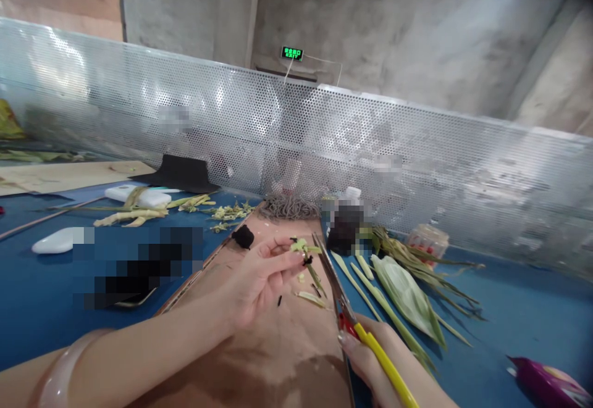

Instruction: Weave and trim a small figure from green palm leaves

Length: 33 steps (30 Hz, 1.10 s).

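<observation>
My left hand is raised over a brown board, its fingertips pinching a small pale-green flower-like piece of plant strips with black bits on it. In my right hand is a pair of scissors with red and yellow handles. The blades point away from me, and their tips are close to the right side of the green piece. From this angle I cannot tell whether they touch it. Below my left fingertips, pale husk scraps lie on the cardboard.
A black lump and grey cord lie on the cardboard. Leaves, a dark bottle and a clear jar are at right. A phone-like dark object and a white object lie left. A perforated metal screen stands behind.
</observation>
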Each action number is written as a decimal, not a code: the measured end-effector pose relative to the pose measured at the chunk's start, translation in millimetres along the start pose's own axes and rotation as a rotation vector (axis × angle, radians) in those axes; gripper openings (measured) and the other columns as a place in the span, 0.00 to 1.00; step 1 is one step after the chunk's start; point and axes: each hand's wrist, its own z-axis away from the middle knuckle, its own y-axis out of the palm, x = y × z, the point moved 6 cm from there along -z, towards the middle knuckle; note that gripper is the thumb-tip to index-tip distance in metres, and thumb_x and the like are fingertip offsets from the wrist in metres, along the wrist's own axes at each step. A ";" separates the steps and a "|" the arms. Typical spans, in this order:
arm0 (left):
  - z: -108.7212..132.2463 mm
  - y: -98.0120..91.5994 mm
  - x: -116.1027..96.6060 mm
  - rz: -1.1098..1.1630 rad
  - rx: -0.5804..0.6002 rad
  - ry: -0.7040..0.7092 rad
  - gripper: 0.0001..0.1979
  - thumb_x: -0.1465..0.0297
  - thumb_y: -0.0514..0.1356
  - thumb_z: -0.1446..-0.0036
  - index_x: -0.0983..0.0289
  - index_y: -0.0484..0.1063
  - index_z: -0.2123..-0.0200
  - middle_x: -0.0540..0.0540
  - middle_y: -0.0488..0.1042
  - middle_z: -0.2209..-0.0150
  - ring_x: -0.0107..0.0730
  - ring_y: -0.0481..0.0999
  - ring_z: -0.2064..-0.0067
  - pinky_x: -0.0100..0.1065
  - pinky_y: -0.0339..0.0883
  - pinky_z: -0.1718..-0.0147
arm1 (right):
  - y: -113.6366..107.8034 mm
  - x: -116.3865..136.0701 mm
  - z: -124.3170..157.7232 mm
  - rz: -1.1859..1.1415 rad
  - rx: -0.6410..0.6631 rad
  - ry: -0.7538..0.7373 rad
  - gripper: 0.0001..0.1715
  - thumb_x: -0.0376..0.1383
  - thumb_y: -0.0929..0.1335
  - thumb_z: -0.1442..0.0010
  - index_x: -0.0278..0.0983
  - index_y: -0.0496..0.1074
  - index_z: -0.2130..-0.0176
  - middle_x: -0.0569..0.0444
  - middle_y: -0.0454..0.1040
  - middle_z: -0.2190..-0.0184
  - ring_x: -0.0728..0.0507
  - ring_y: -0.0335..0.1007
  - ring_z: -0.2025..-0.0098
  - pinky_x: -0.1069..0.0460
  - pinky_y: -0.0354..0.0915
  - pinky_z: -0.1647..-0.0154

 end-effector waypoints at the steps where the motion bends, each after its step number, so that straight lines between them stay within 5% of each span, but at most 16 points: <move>1: 0.0 0.1 0.3 -0.002 0.003 0.000 0.11 0.79 0.66 0.56 0.65 0.71 0.68 0.52 0.76 0.65 0.30 0.76 0.60 0.33 0.65 0.52 | 0.0 -0.4 0.0 -0.002 0.000 0.002 0.20 0.49 0.60 0.43 0.37 0.65 0.73 0.60 0.59 0.84 0.50 0.58 0.79 0.57 0.57 0.77; 33: 7.3 7.2 -1.8 -0.072 0.001 0.018 0.11 0.80 0.67 0.58 0.64 0.70 0.69 0.52 0.76 0.66 0.29 0.75 0.62 0.33 0.66 0.54 | 4.8 -7.1 -2.8 0.010 -0.064 0.013 0.26 0.55 0.56 0.41 0.37 0.62 0.75 0.59 0.57 0.83 0.50 0.58 0.77 0.58 0.58 0.76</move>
